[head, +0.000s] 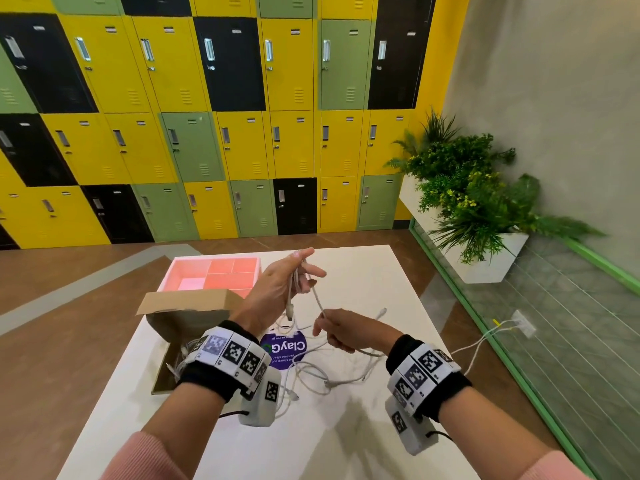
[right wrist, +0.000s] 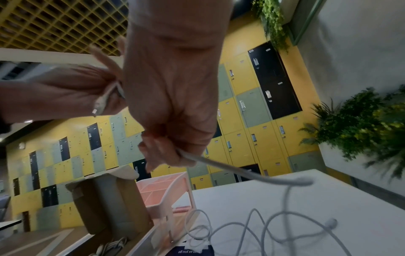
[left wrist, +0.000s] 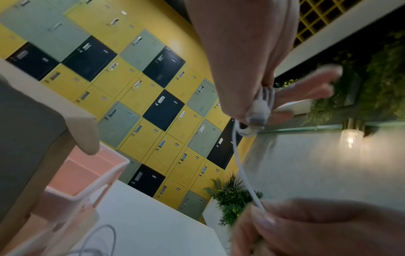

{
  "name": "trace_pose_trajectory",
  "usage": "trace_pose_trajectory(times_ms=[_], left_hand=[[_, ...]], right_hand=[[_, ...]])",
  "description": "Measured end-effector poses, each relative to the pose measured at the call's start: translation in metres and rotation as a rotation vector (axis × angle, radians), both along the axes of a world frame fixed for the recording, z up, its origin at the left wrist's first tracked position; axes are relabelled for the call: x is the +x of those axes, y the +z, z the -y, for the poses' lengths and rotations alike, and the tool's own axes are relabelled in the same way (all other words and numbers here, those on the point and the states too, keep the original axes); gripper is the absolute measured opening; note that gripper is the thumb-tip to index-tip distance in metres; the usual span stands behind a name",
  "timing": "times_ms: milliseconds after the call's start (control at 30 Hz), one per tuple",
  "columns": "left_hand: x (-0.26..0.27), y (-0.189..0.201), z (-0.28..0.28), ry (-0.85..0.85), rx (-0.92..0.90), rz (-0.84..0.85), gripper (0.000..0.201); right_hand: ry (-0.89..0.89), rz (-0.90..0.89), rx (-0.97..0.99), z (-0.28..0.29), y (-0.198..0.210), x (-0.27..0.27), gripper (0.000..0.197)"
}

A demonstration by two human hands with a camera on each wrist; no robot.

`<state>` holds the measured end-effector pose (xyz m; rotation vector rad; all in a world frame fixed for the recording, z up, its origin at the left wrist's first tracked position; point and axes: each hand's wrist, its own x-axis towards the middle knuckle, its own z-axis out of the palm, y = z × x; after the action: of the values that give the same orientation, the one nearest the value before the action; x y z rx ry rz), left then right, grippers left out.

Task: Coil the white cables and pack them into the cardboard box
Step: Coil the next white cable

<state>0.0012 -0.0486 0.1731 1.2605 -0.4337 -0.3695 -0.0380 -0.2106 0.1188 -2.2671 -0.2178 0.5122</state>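
White cable [head: 318,299] runs between my raised left hand [head: 284,285], gripping its first loops, and my right hand [head: 341,329], pinching the slack to wind next.

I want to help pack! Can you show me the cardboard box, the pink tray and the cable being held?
cardboard box [head: 162,325], head view, on its brown side wall.
pink tray [head: 166,273], head view, on its left rim.
white cable [head: 318,301], head view, on the stretch between both hands.
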Motion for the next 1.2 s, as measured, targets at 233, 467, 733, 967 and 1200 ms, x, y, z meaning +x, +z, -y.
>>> trace_pose_trajectory(times_ms=[233,467,733,967,1200], left_hand=[[0.007,-0.02,0.0,-0.042,0.195,0.069,0.036],[0.001,-0.037,0.003,-0.043,0.391,0.094,0.04],[-0.014,-0.023,-0.001,-0.204,0.524,0.074,0.035],[-0.014,-0.019,0.0,-0.276,0.361,-0.084,0.045],[-0.009,-0.018,-0.001,-0.276,0.261,-0.256,0.042]], right_hand=[[0.19,0.03,-0.245,-0.005,0.033,-0.012,0.041],[0.147,0.363,-0.264,0.004,0.063,-0.002,0.027],[-0.03,0.504,0.013,0.017,0.065,0.005,0.011],[-0.091,0.506,0.099,0.021,0.044,0.005,0.019],[-0.032,0.443,0.061,0.015,0.039,0.0,0.025]])
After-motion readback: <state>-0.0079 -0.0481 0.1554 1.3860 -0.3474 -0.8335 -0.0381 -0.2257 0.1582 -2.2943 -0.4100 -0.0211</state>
